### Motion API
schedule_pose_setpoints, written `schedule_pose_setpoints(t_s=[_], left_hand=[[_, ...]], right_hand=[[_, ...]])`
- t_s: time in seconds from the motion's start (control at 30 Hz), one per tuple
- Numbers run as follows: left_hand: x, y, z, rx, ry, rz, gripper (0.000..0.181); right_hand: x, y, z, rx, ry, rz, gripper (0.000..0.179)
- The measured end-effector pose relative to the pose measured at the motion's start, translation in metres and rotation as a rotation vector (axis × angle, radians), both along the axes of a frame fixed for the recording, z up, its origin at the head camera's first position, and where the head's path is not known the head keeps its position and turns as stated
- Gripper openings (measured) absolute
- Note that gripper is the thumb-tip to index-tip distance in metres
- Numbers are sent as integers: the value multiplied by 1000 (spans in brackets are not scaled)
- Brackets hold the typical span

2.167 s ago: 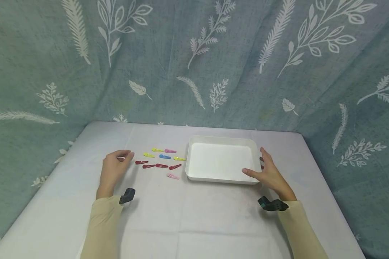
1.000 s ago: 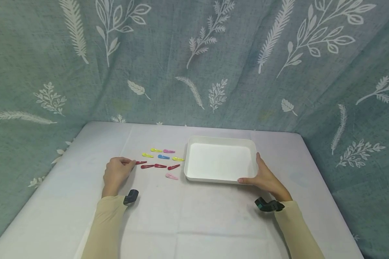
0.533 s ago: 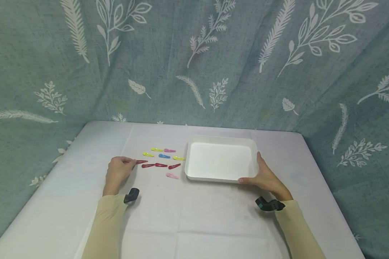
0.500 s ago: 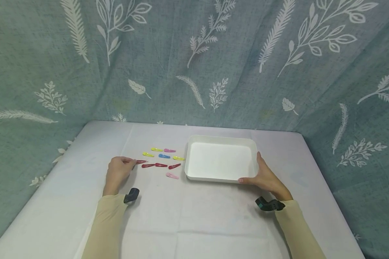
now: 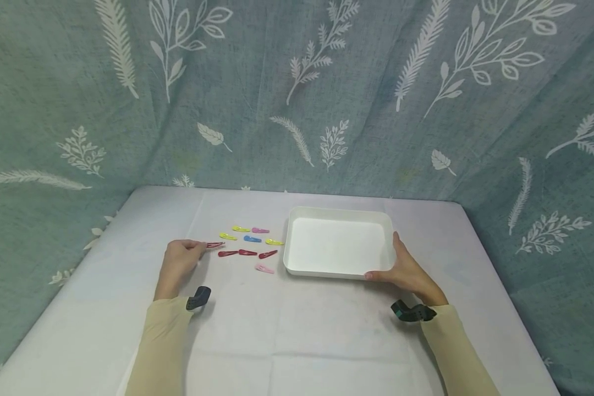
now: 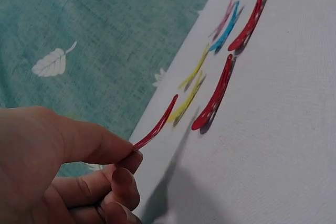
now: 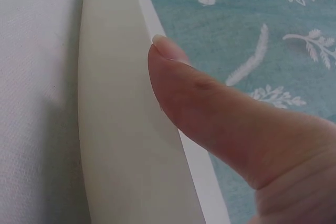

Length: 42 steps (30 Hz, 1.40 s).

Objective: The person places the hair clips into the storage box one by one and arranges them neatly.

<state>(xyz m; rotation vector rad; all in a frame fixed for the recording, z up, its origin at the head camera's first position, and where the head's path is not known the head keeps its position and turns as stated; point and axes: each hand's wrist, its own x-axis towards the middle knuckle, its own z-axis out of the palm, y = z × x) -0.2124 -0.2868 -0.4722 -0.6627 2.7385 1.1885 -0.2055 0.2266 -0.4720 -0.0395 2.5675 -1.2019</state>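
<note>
A red snap hair clip [image 6: 157, 125] is pinched by one end between the thumb and forefinger of my left hand [image 5: 178, 264]. In the left wrist view it is raised above the cloth, its free end pointing away from the hand. Three more red clips [image 5: 248, 252] lie in a row just right of it. My right hand [image 5: 410, 274] holds the near right corner of a white tray [image 5: 336, 276]. Its thumb [image 7: 184, 93] presses the front wall and rim in the right wrist view, while the other fingers run along the right side, partly hidden.
Behind the red row lie yellow clips [image 5: 228, 236], a blue clip [image 5: 252, 239] and a purple-pink clip [image 5: 260, 230]. A pale pink clip [image 5: 264, 268] lies nearer. White cloth covers the table [image 5: 297, 330]; a patterned curtain [image 5: 257, 110] stands behind it.
My left hand has come right to the leftmost red hair clip, pinched it and raised it slightly. My right hand has moved in from beside the tray and taken hold of its corner.
</note>
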Motion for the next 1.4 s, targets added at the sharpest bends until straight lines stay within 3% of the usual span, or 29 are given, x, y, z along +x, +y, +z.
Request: schedule_pose_setpoints(t_s=[0.17, 0.37, 0.53, 0.7, 0.93, 1.2, 1.4], left_hand=[[-3, 3, 3, 12, 6, 8, 49], [-7, 12, 10, 73, 11, -25, 51], [-5, 20, 19, 134, 1, 11, 53], [-5, 32, 27, 208, 25, 32, 54], [-9, 49, 38, 255, 77, 0, 52], [-11, 69, 46, 358, 99, 46, 51], [-15, 79, 53, 417, 102, 19, 49]], right_hand=[[-2, 2, 1, 16, 10, 0, 149], [-2, 4, 3, 30, 12, -3, 148], [-4, 2, -1, -6, 19, -9, 148], [-3, 0, -6, -24, 31, -17, 147], [-2, -1, -7, -45, 37, -18, 148], [-2, 0, -9, -31, 36, -18, 147], [-2, 0, -9, -24, 22, -24, 148]])
